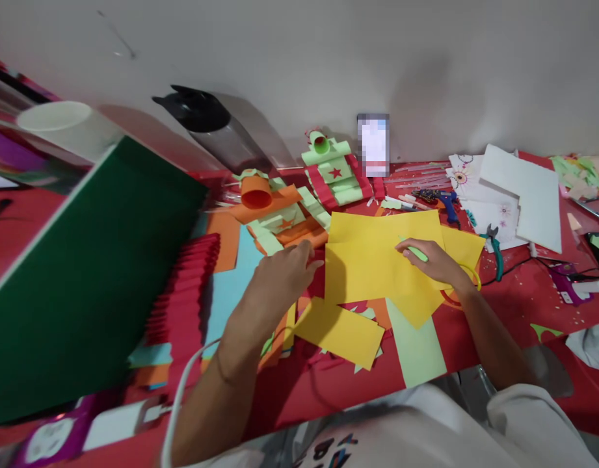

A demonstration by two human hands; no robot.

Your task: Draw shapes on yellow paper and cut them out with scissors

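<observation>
In my right hand [433, 259] is a slim light green pen-like tool [417, 253], held between the fingers over a large yellow paper sheet [372, 266]. My left hand [289, 270] hovers at the sheet's left edge, fingers loosely bent and apart, with nothing visible in them. Below lies a smaller yellow paper piece [345, 333]. Beyond my left hand stand an orange paper figure [279, 221] with a star and a green and red paper figure [335, 174]. A yellow loop [476, 278] shows beside my right wrist; its kind is unclear.
A large green board [99, 273] leans at left, near a dark-capped bottle [216, 123] and pleated red paper [186, 299]. A phone [373, 144] stands against the wall. Right lie a blue glue gun [445, 203], teal-handled pliers [497, 253] and a white L-shaped board [528, 195].
</observation>
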